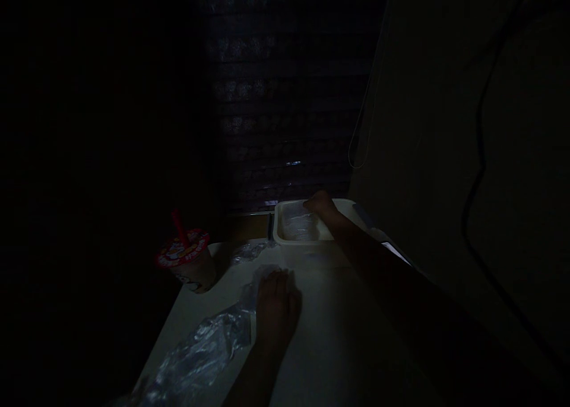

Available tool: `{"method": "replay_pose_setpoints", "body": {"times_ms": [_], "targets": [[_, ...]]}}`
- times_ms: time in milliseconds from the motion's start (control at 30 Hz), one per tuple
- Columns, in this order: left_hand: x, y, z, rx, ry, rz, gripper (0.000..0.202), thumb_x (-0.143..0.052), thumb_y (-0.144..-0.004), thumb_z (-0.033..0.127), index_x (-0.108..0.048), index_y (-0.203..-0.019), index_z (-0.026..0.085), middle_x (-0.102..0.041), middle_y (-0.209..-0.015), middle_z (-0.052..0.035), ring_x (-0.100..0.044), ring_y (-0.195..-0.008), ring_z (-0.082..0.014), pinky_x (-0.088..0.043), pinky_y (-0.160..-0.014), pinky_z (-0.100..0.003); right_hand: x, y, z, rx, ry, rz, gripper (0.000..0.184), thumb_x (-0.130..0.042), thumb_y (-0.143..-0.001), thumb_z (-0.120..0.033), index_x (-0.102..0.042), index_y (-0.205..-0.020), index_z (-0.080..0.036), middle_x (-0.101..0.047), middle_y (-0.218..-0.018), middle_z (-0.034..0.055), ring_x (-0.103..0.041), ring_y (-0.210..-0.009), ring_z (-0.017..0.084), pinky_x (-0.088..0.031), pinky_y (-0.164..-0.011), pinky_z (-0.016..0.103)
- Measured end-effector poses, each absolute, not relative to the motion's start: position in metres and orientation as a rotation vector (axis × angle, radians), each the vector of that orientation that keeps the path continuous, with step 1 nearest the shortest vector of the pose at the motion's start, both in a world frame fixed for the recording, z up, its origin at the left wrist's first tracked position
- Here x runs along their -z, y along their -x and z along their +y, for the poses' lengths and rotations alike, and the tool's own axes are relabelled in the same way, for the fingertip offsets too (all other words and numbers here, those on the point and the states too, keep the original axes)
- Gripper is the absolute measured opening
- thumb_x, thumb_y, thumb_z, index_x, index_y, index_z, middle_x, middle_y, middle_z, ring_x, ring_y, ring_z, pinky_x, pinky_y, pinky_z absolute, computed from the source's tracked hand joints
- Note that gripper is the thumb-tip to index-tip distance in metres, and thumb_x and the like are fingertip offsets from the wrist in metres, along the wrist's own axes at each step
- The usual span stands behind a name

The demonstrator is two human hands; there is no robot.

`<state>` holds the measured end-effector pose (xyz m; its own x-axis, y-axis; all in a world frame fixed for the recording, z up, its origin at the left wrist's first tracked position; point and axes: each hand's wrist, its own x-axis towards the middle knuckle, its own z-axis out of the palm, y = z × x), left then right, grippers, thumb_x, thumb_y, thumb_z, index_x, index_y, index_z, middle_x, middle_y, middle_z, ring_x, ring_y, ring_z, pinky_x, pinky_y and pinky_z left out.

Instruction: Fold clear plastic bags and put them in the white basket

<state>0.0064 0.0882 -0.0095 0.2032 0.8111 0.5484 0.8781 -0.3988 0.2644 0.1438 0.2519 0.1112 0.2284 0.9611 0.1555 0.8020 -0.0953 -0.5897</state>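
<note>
Glossy, crinkled plastic film gleaming away here, the desk smooth and rather matt, the tub a smooth, plastic-looking shell, a shiny see-through plastic packet in it, and the cup's printed lid (plastic-looking, too) showing a dull, smooth face!

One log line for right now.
Left hand: at crumpled plastic | Right hand: over white bin, at clear plastic | Lidded cup: left side | Light: dim
</note>
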Motion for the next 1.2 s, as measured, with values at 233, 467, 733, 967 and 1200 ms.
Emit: {"method": "replay_pose_setpoints", "body": {"times_ms": [233, 467, 733, 967, 1200], "targets": [[0.009, -0.006, 0.089, 0.974, 2.345, -1.640, 0.034, -0.039, -0.073, 0.018, -0.050, -0.104, 0.013, -0.056, -0.101, -0.0106, -0.047, -0.097, -0.0234, -0.034, -0.086, -0.045, -0.125, -0.153, 0.231, -0.285, 1.949, -1.569, 0.022, -0.048, -0.065, -0.028, -0.064, -0.074, -0.017, -0.063, -0.083, 0.0099, -0.057, -0.080, 0.024, -0.040, -0.060, 0.029], [0.004, -0.005, 0.088, 0.872, 2.347, -1.771, 0.034, -0.038, -0.073, 0.017, -0.050, -0.104, 0.013, -0.056, -0.102, -0.0107, -0.048, -0.096, -0.0224, -0.030, -0.088, -0.043, -0.110, -0.162, 0.174, 0.059, 1.338, -1.653, 0.022, -0.039, -0.070, -0.017, -0.059, -0.080, -0.016, -0.060, -0.082, 0.0048, -0.054, -0.075, 0.015, -0.039, -0.066, 0.024], [-0.012, 0.029, 0.087, 0.720, 2.172, -2.035, 0.031, -0.036, -0.072, 0.015, -0.053, -0.098, 0.010, -0.057, -0.101, -0.0155, -0.051, -0.094, -0.0253, -0.026, -0.088, -0.046, -0.024, -0.182, 0.099, 0.003, 1.188, -1.968, 0.021, -0.037, -0.072, -0.014, -0.057, -0.078, -0.018, -0.058, -0.070, 0.0039, -0.053, -0.063, 0.013, -0.041, -0.061, 0.024], [-0.001, 0.024, 0.092, 0.792, 2.279, -1.953, 0.022, -0.040, -0.067, 0.013, -0.058, -0.080, 0.012, -0.061, -0.082, -0.0111, -0.057, -0.075, -0.0193, -0.041, -0.071, -0.031, 0.011, -0.193, 0.078, -0.102, 1.280, -2.041, 0.022, -0.036, -0.070, -0.012, -0.056, -0.077, -0.017, -0.058, -0.070, 0.0050, -0.054, -0.064, 0.014, -0.042, -0.060, 0.025], [-0.004, 0.021, 0.089, 1.086, 2.227, -1.900, 0.026, -0.037, -0.071, 0.016, -0.059, -0.084, 0.011, -0.061, -0.079, -0.0100, -0.055, -0.079, -0.0222, -0.041, -0.072, -0.034, 0.007, -0.188, 0.071, -0.253, 1.265, -1.996, 0.021, -0.037, -0.070, -0.013, -0.056, -0.076, -0.019, -0.059, -0.071, 0.0040, -0.055, -0.067, 0.014, -0.043, -0.062, 0.027]]}}
